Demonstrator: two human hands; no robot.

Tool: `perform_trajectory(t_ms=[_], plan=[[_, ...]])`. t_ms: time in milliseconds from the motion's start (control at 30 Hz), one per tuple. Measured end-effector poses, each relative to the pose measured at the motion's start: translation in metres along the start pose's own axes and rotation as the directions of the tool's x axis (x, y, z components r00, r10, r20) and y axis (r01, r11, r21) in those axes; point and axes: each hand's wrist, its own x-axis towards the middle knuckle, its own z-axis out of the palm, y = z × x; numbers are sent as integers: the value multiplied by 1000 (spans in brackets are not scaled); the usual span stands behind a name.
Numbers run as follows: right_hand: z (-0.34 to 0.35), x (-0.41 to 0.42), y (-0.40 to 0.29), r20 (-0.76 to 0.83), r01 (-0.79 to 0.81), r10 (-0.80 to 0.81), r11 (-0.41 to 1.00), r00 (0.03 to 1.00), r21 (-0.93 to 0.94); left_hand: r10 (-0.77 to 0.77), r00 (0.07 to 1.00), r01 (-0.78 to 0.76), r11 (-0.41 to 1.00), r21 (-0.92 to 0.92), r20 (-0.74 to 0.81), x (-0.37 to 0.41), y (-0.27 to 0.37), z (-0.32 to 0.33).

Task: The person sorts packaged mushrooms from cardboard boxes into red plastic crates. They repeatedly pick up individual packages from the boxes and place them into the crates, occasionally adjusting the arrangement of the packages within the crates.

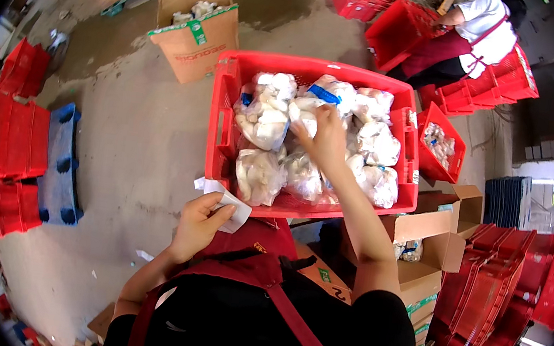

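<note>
A red plastic crate in front of me holds several clear plastic bags of whitish produce, apparently mushrooms. My right hand is over the middle of the crate, thumb and fingers apart, just at a bag; it is slightly blurred, and any contact is hard to judge. Blue tape or a blue label crosses a bag beyond it. At the crate's near left corner, my left hand pinches a strip of white paper labels between thumb and fingers.
A cardboard box with whitish contents stands beyond the crate. Stacked red crates and a blue pallet are at left. At right are an open carton, crate stacks and a filled crate. Another person bends among crates.
</note>
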Motion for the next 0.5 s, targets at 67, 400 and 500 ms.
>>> perform_trajectory(t_ms=[67, 400, 500], plan=[[-41, -36, -52, 185, 121, -230, 876, 955, 467, -39, 999, 36, 996, 79, 31, 0, -5, 7], [-1, -46, -61, 26, 618, -618, 786, 786, 20, -196, 976, 209, 964, -163, 94, -19, -9, 2], [61, -66, -42, 390, 679, -634, 733, 667, 31, -186, 982, 180, 964, -194, -12, -18, 7, 1]])
